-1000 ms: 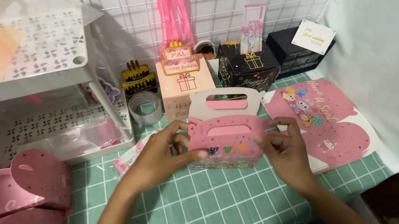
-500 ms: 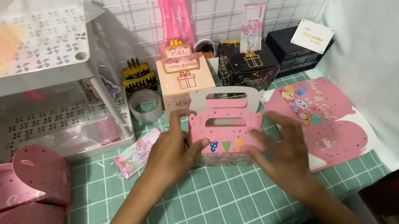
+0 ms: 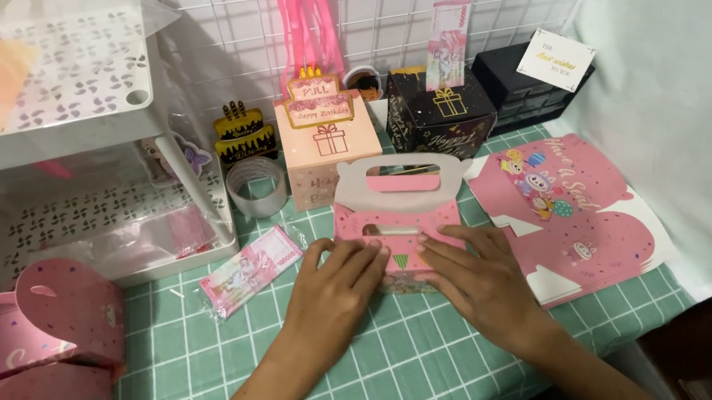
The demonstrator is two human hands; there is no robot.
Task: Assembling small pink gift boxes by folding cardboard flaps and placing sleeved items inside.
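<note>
A pink cardboard gift box with a cut-out handle (image 3: pixel 395 208) lies in the middle of the green grid mat (image 3: pixel 214 384). My left hand (image 3: pixel 333 294) rests flat on its lower left part, fingers spread. On the lower right part my right hand (image 3: pixel 474 281) presses down the same way. The handle flap sticks up behind my fingers. The box's bottom edge is hidden under both hands.
Flat pink box blanks (image 3: pixel 568 214) lie to the right. Folded pink boxes (image 3: pixel 22 376) sit at the left edge. A small wrapped banknote-like slip (image 3: pixel 250 270), a tape roll (image 3: pixel 256 187), a peach gift box (image 3: pixel 328 142), a black box (image 3: pixel 438 116) and a white shelf rack (image 3: pixel 60 133) stand behind.
The box was held upright between both hands; it has since tipped down onto the mat and both hands have moved on top of it, pressing it flat.
</note>
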